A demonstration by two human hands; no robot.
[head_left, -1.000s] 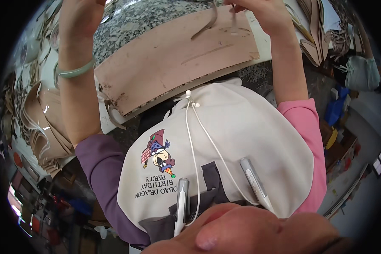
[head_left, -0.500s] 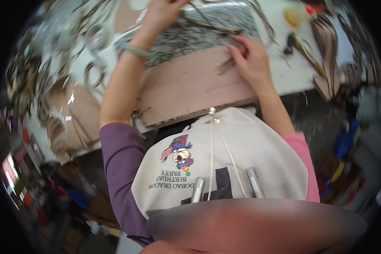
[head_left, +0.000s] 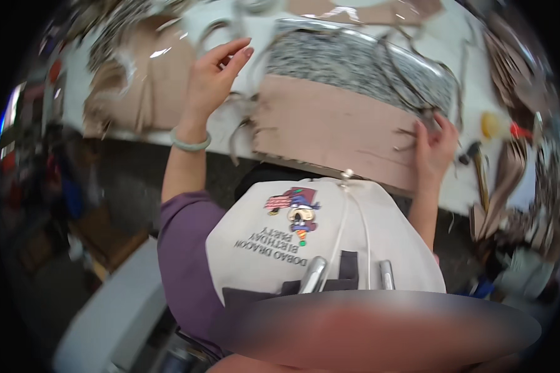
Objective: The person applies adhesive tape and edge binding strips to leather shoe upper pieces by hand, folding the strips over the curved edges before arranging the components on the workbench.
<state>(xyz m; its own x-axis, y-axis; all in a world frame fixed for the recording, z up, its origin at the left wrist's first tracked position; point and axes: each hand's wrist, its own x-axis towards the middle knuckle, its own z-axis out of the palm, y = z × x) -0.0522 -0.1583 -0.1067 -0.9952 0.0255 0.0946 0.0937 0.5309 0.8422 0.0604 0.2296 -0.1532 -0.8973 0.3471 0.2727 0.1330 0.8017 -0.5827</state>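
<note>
My left hand [head_left: 216, 78] is raised over the left part of the table, fingers stretched out and parted from the thumb, with nothing in it. At the right end of a flat pale-brown board [head_left: 330, 121], my right hand [head_left: 435, 146] is closed around a small two-pronged metal tool [head_left: 406, 140], whose kind is blurred. Its fingertips also meet the end of a thin dark strip [head_left: 395, 74], which loops across a grey speckled slab [head_left: 330, 59] behind the board. I cannot tell whether the strip is gripped.
Brown sheet pieces [head_left: 162, 74] lie at the left, beside rolls of tape [head_left: 221, 31]. On the right are a hammer [head_left: 479, 174], a yellow-and-red item [head_left: 494, 126] and stacked brown strips [head_left: 507, 62]. A plastic-covered brown piece [head_left: 361, 11] lies at the back.
My left hand has come away from the strip over the slab, moving left and nearer. My right hand stays at the board's right end with the metal tool. The view has shifted.
</note>
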